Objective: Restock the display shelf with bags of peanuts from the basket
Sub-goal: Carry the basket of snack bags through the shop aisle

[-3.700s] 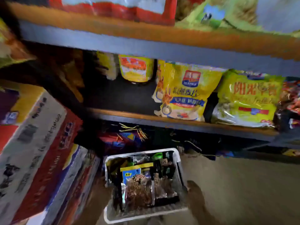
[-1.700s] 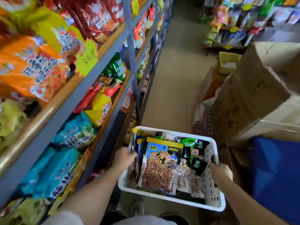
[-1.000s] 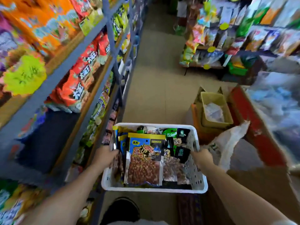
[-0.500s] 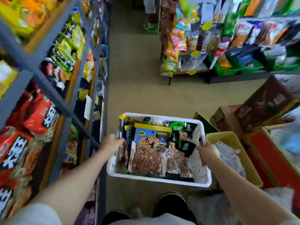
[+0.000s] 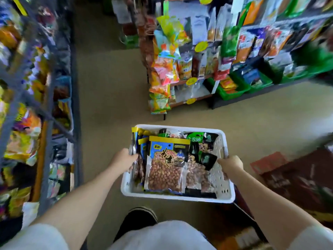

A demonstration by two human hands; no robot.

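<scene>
the bags of peanuts (image 5: 166, 170) stand packed in a white plastic basket (image 5: 224, 188), held out over the floor in the middle of the aisle – the nearest bag has a blue and yellow header with a clear window full of nuts, and darker green-and-black packets (image 5: 203, 150) crowd the far right corner. the left hand (image 5: 124, 159) has its grip curled round the basket's left rim, fingers hidden behind the edge; the right hand (image 5: 231, 164) grips the right rim the same way. below the basket a dark shoe (image 5: 138, 218) shows on the tan floor (image 5: 108, 87). a display shelf (image 5: 48, 105) of bright snack bags runs along the left, blurred. far right stands another rack (image 5: 198, 69) with hanging packets and green bins (image 5: 234, 87) – and near right, a brown carton (image 5: 297, 183) on the floor.
</scene>
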